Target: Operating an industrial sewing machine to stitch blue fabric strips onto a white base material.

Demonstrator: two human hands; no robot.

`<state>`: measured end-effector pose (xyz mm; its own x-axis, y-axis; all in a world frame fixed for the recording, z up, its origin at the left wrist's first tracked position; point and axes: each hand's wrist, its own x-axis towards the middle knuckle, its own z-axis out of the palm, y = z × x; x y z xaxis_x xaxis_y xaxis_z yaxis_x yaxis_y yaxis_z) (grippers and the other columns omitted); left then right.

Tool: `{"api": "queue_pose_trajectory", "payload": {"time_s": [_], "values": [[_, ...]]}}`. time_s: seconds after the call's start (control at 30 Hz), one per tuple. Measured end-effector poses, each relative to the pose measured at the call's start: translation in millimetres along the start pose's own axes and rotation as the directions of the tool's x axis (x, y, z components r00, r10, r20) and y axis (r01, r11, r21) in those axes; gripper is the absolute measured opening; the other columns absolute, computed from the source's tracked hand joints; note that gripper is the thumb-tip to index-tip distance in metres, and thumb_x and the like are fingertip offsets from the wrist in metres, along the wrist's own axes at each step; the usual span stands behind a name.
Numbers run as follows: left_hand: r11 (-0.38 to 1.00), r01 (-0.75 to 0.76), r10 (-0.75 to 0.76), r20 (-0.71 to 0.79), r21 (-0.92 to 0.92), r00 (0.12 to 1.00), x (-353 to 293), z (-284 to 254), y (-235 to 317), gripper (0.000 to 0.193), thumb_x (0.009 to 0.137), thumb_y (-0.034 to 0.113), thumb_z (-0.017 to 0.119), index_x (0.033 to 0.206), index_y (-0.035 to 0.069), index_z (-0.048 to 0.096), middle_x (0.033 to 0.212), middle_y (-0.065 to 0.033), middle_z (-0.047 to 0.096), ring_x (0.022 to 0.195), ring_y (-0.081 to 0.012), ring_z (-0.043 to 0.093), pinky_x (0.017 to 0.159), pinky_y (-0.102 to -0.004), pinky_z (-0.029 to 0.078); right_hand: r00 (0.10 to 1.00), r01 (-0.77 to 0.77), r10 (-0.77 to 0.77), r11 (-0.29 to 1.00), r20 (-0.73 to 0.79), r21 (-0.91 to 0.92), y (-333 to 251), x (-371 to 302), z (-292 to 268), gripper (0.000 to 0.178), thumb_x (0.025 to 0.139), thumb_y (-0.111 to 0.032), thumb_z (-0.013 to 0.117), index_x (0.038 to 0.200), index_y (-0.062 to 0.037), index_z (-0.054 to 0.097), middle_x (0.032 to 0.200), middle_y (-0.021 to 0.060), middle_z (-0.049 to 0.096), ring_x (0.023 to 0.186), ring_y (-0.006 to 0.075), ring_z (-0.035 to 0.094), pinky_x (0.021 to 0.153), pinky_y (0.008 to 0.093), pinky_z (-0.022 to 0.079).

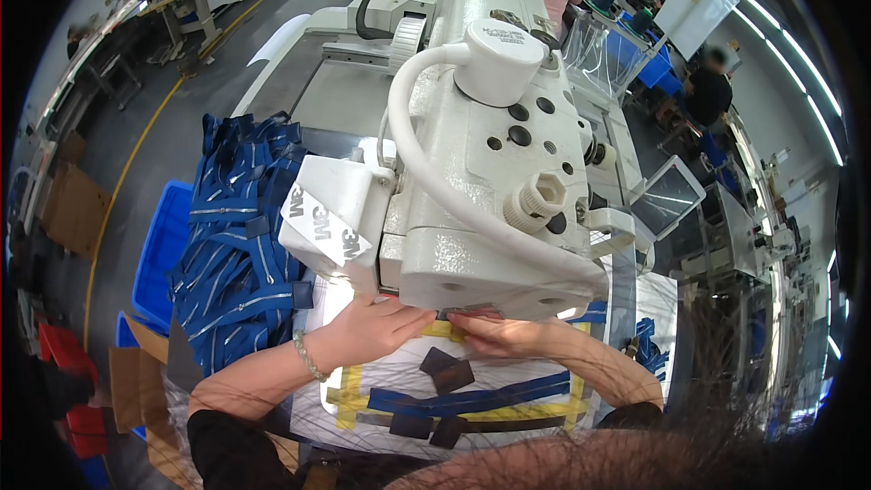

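Note:
Under the front of a white industrial sewing machine (490, 263), both hands work close together. My left hand (381, 327), a beaded bracelet on its wrist, has its fingers drawn together beneath the machine head. From the other side, my right hand (508, 336) reaches in with fingers and thumb closed near a strip of yellow tape (349, 399) on the work surface. The head hides whatever lies at the fingertips. Nearer me, a blue strap (481, 396) lies across a white sheet (526, 367). Several dark square patches (411, 425) rest above and below the strap.
A heap of blue straps with pale stripes (240, 254) covers the left side of the table. Beyond it stand a blue bin (163, 249) and an opened cardboard box (141, 372). More blue strapping (649, 345) lies at the right. A tilted screen (670, 197) stands behind it.

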<state>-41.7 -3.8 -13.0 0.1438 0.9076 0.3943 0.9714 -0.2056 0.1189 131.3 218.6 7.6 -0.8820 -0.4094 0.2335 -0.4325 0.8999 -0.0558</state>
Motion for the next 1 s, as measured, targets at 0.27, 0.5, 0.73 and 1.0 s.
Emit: {"api": "queue_pose_trajectory", "payload": {"time_s": [0.27,0.5,0.73,1.0], "values": [[0.995,0.09,-0.089,0.008,-0.037,0.996,-1.1,-0.3,3.0,0.04,0.078,0.027,0.07,0.112,0.007,0.064,0.101,0.0005,0.065,0.083,-0.0122,0.059,0.068,-0.0285,0.044,0.995,-0.077,0.093,0.96,-0.048,0.27,-2.1,-3.8,7.6,0.037,0.069,-0.019,0.074,0.105,-0.0144,0.068,0.105,0.0065,0.066,0.096,0.0277,0.064,0.084,0.0477,0.046],[0.979,0.114,-0.112,-0.021,0.167,0.994,-4.4,4.5,9.1,0.044,0.084,0.035,0.064,0.124,0.017,0.06,0.109,0.0079,0.062,0.098,-0.0103,0.054,0.085,-0.0339,0.037,0.987,-0.007,0.043,0.974,-0.153,0.227,-2.1,2.9,-2.9,0.036,0.07,-0.012,0.073,0.105,-0.0089,0.067,0.099,0.0071,0.064,0.091,0.0246,0.06,0.076,0.0406,0.046],[0.965,0.12,-0.13,0.027,0.232,0.991,-2.4,4.5,12.5,0.045,0.086,0.036,0.061,0.129,0.023,0.057,0.111,0.0102,0.06,0.1,-0.0083,0.053,0.089,-0.0338,0.034,0.987,-0.003,0.041,0.973,-0.157,0.232,-3.0,1.8,2.1,0.035,0.072,-0.013,0.072,0.106,-0.0074,0.065,0.095,0.0028,0.061,0.088,0.0207,0.055,0.072,0.039,0.041],[0.961,0.123,-0.14,0.054,0.248,0.989,2.9,-1.0,15.3,0.048,0.085,0.033,0.062,0.131,0.022,0.055,0.11,0.0105,0.059,0.094,-0.0094,0.054,0.087,-0.0349,0.035,0.988,0.021,0.003,0.987,-0.154,0.157,-4.2,4.2,-4.5,0.036,0.074,-0.02,0.073,0.106,-0.0075,0.065,0.1,-0.0006,0.062,0.086,0.0163,0.054,0.076,0.0351,0.034]]}}
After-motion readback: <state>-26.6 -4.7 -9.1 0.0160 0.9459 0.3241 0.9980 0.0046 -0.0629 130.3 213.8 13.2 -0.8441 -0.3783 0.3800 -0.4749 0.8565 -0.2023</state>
